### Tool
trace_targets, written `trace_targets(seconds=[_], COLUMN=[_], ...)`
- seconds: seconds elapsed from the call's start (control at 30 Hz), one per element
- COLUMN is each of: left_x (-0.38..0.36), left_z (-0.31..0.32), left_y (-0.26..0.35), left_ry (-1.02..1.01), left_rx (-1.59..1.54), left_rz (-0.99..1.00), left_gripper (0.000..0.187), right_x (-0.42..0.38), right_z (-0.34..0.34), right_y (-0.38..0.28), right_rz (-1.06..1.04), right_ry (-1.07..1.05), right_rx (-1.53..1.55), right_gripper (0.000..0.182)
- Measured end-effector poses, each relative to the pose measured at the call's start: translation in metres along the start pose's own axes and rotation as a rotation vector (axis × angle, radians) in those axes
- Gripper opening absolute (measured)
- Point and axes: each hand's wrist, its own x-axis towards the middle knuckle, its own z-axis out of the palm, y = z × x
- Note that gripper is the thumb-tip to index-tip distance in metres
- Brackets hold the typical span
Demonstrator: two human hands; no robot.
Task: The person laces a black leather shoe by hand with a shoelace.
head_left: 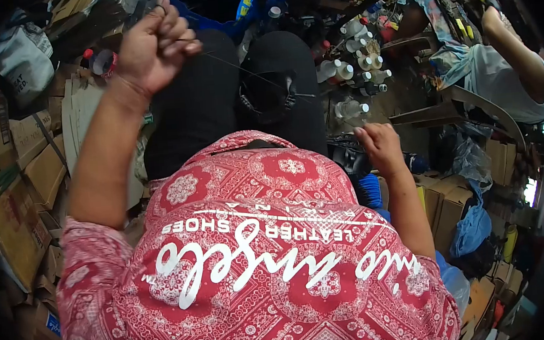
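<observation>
Left hand (pixel 159 46) clenched on a thin thread (pixel 235 65) that stretches to the black item (pixel 266 95) over the thighs (pixel 196 99); right hand (pixel 382 146) half-curled near plastic bottles (pixel 350 109), can't tell its grip

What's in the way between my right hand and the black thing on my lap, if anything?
Nothing visible blocks your right hand, though a thin rod sticks out from the black thing on that side. The nearest clear bottle shows beside the path, and the thread leads away to your left hand.
</observation>
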Motion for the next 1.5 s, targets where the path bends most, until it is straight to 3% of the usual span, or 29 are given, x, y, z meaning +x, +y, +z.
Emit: trace_targets(seconds=[0.03, 0.07, 0.17, 0.2, 0.27, 0.3, 0.37, 0.4, 0.43, 0.5, 0.53, 0.57, 0.63, 0.7, 0.73, 0.8, 0.87, 0.97, 1.03, 1.1, 1.3, 1.37, 1.43, 1.5], left_x=[-0.001, -0.003, 0.007, 0.01, 0.012, 0.006, 0.006, 0.003, -0.001, -0.018, -0.026, -0.031, -0.052, -0.064, -0.057, -0.042, -0.017, 0.015, 0.035, 0.045, 0.056, 0.059, 0.06, 0.062], left_z=[-0.004, -0.005, -0.008, 0.005, 0.055, 0.062, 0.013, -0.007, -0.026, -0.039, -0.06, -0.079, -0.072, -0.089, -0.066, -0.023, 0.006, 0.035, 0.028, 0.035, 0.049, 0.051, 0.045, 0.04], left_y=[0.006, 0.005, 0.008, 0.002, -0.027, -0.049, -0.038, -0.024, -0.012, 0.0, 0.021, 0.042, 0.081, 0.091, 0.088, 0.077, 0.04, -0.035, -0.07, -0.085, -0.096, -0.097, -0.097, -0.096], left_ry=[-0.073, 0.113, 0.038, 0.04, 0.281, 0.242, 0.028, 0.135, 0.246, 0.28, 0.18, 0.334, 0.196, 0.254, 0.247, 0.23, 0.075, -0.273, -0.395, -0.39, -0.396, -0.438, -0.435, -0.435], left_rx=[0.075, 0.175, 0.186, 0.187, 0.151, 0.15, -0.011, 0.072, 0.151, 0.237, 0.494, 0.874, 1.598, 1.283, 1.219, 1.145, 1.208, 1.196, 1.317, 1.262, 1.214, 1.218, 1.233, 1.246], left_rz=[-0.089, -0.066, -0.06, -0.062, -0.011, -0.082, -0.002, 0.011, 0.027, 0.01, -0.025, -0.148, -0.436, -0.133, 0.068, -0.013, -0.098, -0.106, -0.068, -0.213, -0.302, -0.387, -0.332, -0.275], left_gripper=[0.041, 0.041, 0.038, 0.038, 0.034, 0.03, 0.028, 0.028, 0.028, 0.028, 0.025, 0.028, 0.051, 0.071, 0.067, 0.052, 0.041, 0.032, 0.03, 0.026, 0.022, 0.022, 0.022, 0.021], right_x=[-0.008, -0.012, -0.01, -0.005, 0.003, 0.006, 0.004, -0.007, -0.007, -0.008, -0.009, -0.013, -0.01, 0.002, 0.013, 0.043, 0.077, 0.112, 0.121, 0.13, 0.103, 0.089, 0.073, 0.058], right_z=[0.001, 0.001, 0.011, 0.012, 0.015, 0.015, 0.017, 0.031, 0.035, 0.047, 0.048, 0.049, 0.029, 0.007, -0.003, -0.024, -0.034, -0.037, -0.031, -0.031, -0.033, -0.037, -0.043, -0.056], right_y=[0.002, 0.005, 0.005, -0.001, -0.02, -0.019, -0.016, 0.026, 0.027, 0.02, 0.023, 0.047, 0.039, 0.041, 0.034, 0.007, -0.025, -0.079, -0.093, -0.095, -0.086, -0.085, -0.08, -0.069], right_rz=[0.004, -0.006, -0.02, 0.009, -0.036, -0.043, -0.044, -0.012, -0.005, 0.379, 0.463, 0.497, 0.741, 0.809, 0.695, 0.387, 0.132, 0.043, 0.06, -0.074, -0.137, -0.024, 0.005, 0.026], right_ry=[-0.012, 0.018, 0.074, 0.093, 0.176, 0.184, 0.203, 0.099, 0.106, -0.149, -0.145, -0.207, 0.038, 0.19, 0.218, 0.285, 0.118, -0.274, -0.322, -0.509, -0.515, -0.508, -0.494, -0.248], right_rx=[0.0, 0.015, 0.009, -0.005, 0.025, 0.027, -0.082, -0.079, -0.081, 0.528, 0.84, 1.16, 1.629, 1.14, 1.006, 0.846, 0.892, 0.692, 0.578, 0.385, 0.376, 0.521, 0.608, 0.855], right_gripper=[0.032, 0.034, 0.035, 0.035, 0.035, 0.035, 0.034, 0.033, 0.033, 0.031, 0.032, 0.033, 0.037, 0.043, 0.045, 0.041, 0.032, 0.043, 0.042, 0.037, 0.024, 0.024, 0.024, 0.025])
